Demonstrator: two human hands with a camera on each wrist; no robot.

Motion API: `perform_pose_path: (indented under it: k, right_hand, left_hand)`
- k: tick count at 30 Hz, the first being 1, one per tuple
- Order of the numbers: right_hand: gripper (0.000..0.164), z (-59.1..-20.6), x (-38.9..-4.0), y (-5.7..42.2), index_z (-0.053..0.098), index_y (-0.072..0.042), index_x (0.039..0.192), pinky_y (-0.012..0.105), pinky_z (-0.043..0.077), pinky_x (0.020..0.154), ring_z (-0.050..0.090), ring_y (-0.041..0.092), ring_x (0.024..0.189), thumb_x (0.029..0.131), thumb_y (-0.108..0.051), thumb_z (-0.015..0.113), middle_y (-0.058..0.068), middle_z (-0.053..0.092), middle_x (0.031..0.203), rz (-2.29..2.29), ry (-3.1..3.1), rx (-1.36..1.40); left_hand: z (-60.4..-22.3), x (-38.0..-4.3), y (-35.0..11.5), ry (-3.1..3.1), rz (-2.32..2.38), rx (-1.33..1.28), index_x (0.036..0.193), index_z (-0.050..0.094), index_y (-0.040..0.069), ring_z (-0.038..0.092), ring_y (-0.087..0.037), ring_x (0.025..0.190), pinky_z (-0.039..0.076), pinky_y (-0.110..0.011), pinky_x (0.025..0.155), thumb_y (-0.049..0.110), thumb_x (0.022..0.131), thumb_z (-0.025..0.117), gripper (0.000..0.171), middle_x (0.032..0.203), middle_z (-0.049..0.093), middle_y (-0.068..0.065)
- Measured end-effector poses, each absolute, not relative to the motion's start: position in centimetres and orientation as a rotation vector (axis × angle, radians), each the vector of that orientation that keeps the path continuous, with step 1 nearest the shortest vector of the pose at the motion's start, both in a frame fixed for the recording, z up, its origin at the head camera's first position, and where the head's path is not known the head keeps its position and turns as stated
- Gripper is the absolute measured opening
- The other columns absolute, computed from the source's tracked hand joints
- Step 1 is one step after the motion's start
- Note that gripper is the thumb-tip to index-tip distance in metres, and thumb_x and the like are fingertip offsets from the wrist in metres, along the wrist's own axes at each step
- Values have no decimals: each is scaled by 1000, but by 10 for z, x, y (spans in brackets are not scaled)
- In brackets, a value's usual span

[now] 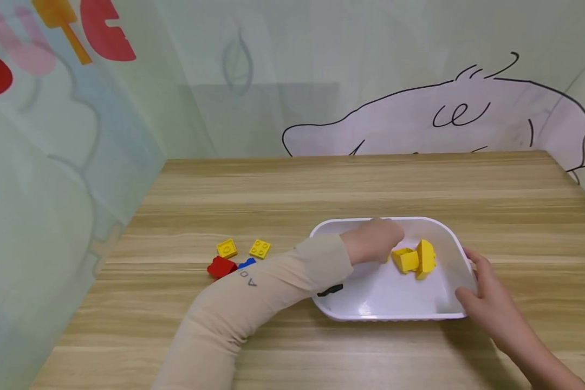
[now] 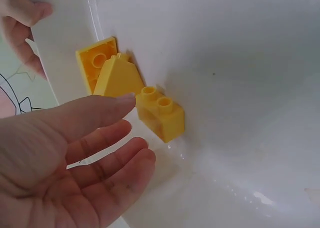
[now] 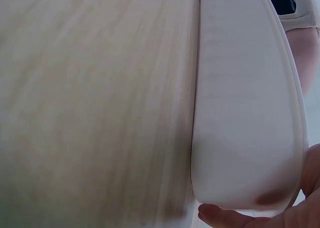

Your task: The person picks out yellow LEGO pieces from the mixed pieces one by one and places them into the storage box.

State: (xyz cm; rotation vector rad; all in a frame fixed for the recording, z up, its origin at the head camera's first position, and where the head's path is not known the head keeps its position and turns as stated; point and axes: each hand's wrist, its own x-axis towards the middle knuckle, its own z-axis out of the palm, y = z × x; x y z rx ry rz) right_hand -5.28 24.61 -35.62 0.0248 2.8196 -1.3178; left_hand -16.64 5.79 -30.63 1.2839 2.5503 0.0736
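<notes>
A white plastic bin stands on the table with several yellow toy bricks inside. My left hand reaches down into it. In the left wrist view, that hand has its thumb and fingers spread apart beside a yellow brick with two studs; whether the thumb tip touches it I cannot tell. Behind lie a sloped yellow brick and another showing its hollow underside. My right hand grips the bin's right end, thumb over the rim; the right wrist view shows its fingers against the outer wall.
Left of the bin, two yellow bricks, a red brick and a partly covered blue brick lie on the wooden table. Something black shows at the bin's left end, beneath the left sleeve. Printed curtains hang behind.
</notes>
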Motion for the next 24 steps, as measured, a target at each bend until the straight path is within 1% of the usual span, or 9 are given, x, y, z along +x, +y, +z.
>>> perform_pose_path:
  k: [4, 7, 12, 19, 24]
  right_hand:
    - [67, -355, -53, 246, 8, 3, 136, 58, 43, 77, 42, 51, 104, 81, 3, 44, 44, 32, 124, -1326, 2804, 25]
    - [66, -355, -54, 246, 7, 4, 136, 58, 43, 77, 41, 51, 104, 81, 3, 44, 44, 31, 124, -1326, 2799, 23]
    - [66, -355, -53, 246, 7, 5, 136, 57, 44, 76, 42, 51, 104, 81, 4, 44, 45, 32, 123, -1327, 2802, 28]
    - [66, -355, -51, 246, 8, 6, 135, 55, 45, 74, 42, 50, 103, 81, 5, 44, 46, 32, 122, -1326, 2812, 26]
    - [65, -355, -52, 246, 9, 6, 135, 48, 48, 70, 44, 48, 100, 79, 7, 44, 45, 34, 121, -1348, 2826, -3]
  left_hand:
    - [-301, -166, 56, 2556, 86, 1270, 82, 49, 7, 40, -14, 67, 32, -19, 58, -2, 78, 52, 11, 75, 48, -2]
    - [-297, -166, 54, 2551, 82, 1244, 86, 51, 7, 42, -14, 69, 35, -19, 59, -1, 77, 55, 13, 80, 51, -2]
    - [-292, -164, 53, 2538, 62, 1236, 93, 54, 5, 43, -13, 70, 36, -18, 59, 2, 78, 56, 16, 81, 52, -1]
    - [-284, -163, 46, 2551, -5, 1253, 100, 56, 5, 48, -12, 76, 41, -17, 68, 7, 78, 61, 23, 90, 57, 0]
    - [-279, -161, 31, 2551, 40, 1233, 100, 56, 5, 49, -13, 79, 41, -18, 71, 9, 77, 64, 24, 94, 58, -2]
